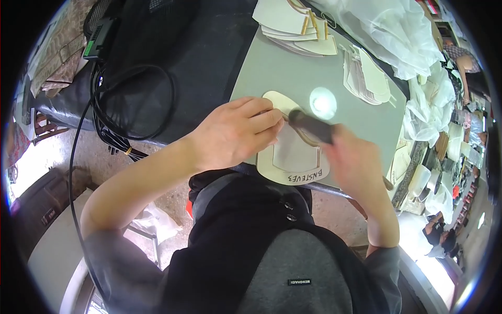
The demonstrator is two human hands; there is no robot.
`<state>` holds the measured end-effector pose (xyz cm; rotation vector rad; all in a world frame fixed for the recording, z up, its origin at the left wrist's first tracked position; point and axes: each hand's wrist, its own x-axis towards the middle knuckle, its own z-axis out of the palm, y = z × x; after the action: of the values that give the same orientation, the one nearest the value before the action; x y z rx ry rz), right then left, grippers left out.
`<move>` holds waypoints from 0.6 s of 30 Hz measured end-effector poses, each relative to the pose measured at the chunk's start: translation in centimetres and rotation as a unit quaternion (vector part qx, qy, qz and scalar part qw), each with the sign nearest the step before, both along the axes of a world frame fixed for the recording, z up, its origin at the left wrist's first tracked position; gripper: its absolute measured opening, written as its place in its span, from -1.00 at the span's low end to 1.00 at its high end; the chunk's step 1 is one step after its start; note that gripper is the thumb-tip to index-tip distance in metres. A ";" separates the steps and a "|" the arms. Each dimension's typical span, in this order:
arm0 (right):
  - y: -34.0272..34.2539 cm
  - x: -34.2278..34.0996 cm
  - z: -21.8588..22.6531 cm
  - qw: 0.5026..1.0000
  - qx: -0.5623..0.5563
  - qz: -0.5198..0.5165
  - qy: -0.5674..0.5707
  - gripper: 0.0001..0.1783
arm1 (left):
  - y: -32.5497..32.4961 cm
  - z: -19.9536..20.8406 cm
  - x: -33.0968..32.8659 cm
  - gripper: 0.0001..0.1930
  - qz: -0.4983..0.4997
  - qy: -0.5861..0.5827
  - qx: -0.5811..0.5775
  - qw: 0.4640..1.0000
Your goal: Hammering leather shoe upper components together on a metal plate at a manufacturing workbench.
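Observation:
A cream, rounded shoe-pattern template (265, 166) with handwriting on it lies at the near edge of the grey-green board. On it rests a white cut piece (294, 153) with a brown edge. My left hand (240, 131) bends over the template's left side, its fingers pressed together at the piece's upper edge. What lies right under the fingertips is hidden. My right hand (356, 161), smeared by motion, is closed around a hammer (316, 127). Its dark, blurred front end is just right of my left fingertips, over the template; whether it touches cannot be told.
Stacked white cut pieces (298, 31) and a second stack (366, 78) lie on the board (246, 78). Clear plastic bags (387, 34) sit at its far right. Black cables (125, 133) hang over the dark table (204, 68) at left. People appear at the far right.

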<state>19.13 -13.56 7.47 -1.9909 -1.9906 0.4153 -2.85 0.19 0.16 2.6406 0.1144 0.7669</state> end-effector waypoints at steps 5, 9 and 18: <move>1.0 0.7 0.7 0.999 -0.030 0.009 -0.013 -0.72 | 0.2 -0.3 0.0 -0.62 -0.013 0.009 -0.003 1.000; 1.4 0.1 -0.1 0.989 -0.105 0.056 -0.086 -0.72 | 0.4 0.0 0.0 -0.64 -0.012 0.010 -0.006 1.000; 1.1 0.0 -0.4 0.996 -0.077 0.041 -0.026 -0.76 | 0.3 0.0 -0.3 -0.69 -0.006 -0.005 -0.009 1.000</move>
<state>19.13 -12.45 7.07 -2.0331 -2.1381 0.5575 -3.14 0.48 0.14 2.6171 0.1016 0.7714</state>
